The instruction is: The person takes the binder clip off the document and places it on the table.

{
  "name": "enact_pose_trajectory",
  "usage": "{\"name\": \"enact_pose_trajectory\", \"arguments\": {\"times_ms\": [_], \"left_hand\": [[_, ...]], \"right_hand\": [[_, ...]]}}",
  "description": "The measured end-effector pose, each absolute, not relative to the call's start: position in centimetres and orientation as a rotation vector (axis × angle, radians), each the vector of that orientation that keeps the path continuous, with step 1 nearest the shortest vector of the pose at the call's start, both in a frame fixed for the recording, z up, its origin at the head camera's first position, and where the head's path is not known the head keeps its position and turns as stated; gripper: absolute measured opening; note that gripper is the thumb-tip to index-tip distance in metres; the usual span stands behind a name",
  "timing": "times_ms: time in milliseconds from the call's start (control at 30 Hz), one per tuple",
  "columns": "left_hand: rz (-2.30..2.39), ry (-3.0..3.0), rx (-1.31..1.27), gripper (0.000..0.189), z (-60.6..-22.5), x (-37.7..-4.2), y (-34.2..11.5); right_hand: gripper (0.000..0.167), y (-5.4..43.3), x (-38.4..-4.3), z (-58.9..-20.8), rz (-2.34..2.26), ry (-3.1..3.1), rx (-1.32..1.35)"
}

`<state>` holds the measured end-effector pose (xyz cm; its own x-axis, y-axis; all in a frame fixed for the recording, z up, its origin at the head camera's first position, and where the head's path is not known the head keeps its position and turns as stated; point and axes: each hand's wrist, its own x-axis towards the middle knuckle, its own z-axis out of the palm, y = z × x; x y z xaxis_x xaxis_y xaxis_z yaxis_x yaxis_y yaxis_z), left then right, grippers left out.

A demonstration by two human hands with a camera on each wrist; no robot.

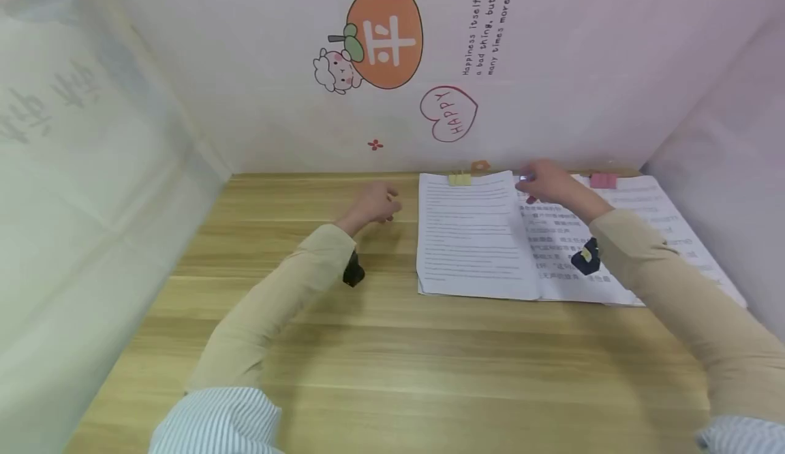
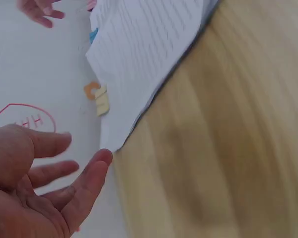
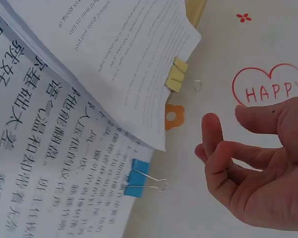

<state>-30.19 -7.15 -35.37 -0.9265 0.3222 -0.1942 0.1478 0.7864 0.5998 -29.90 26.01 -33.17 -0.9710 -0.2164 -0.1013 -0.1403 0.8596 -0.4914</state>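
A stack of printed sheets (image 1: 469,243) with a yellow binder clip (image 1: 460,179) on its top edge lies over part of a second stack (image 1: 555,253) in larger Chinese print. That second stack carries a blue binder clip (image 3: 137,178), its wire handles sticking out past the paper edge. My right hand (image 1: 548,185) hovers near this clip with loosely bent fingers; in the right wrist view nothing is between them. Left of the yellow-clipped stack, my left hand (image 1: 371,203) hangs above the table, its fingers relaxed and holding nothing.
At the right, a third paper stack (image 1: 662,219) has a pink binder clip (image 1: 604,180). Behind the papers rises a white wall (image 1: 276,120) with printed drawings. Bare wooden table (image 1: 429,365) extends in front of the stacks.
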Motion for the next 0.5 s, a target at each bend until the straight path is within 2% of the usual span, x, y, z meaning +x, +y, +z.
{"name": "enact_pose_trajectory", "arguments": {"times_ms": [233,500], "left_hand": [[1.384,2.353,-0.020,0.044,-39.4,-30.0,-5.1],[1.724,2.106,-0.223,0.051,-41.1,-30.9,-3.2]], "right_hand": [[0.061,27.8,-31.3,-36.6,-1.126,2.553,0.070],[0.056,28.0,-32.5,-39.2,-1.493,2.319,0.378]]}}
